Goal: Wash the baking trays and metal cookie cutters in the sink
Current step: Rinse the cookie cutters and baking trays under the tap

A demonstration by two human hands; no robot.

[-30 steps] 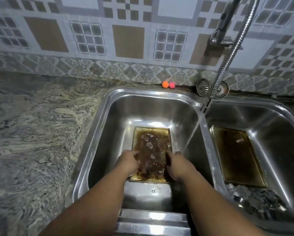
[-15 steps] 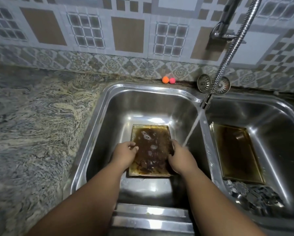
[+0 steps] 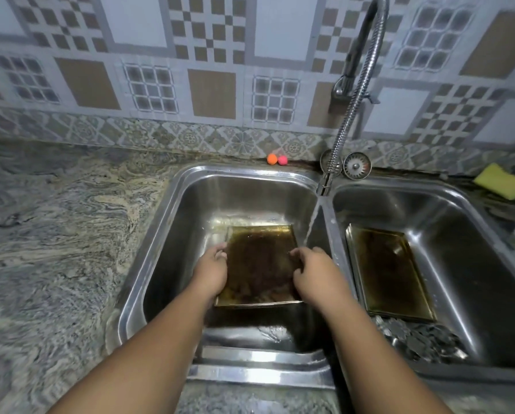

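Baking tray, rectangular, brown-stained metal, sits in the left steel sink basin; left hand and right hand curl fingers over its long edges, likely to steady it near the tap stream.

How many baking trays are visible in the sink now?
2. One baking tray is in the left basin, gripped by the left hand and right hand. The second tray lies in the right basin. Others may be hidden.

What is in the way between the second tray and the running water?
The sink divider: the second tray lies in the right basin, while the water falls into the left one, where both hands grip the first tray.
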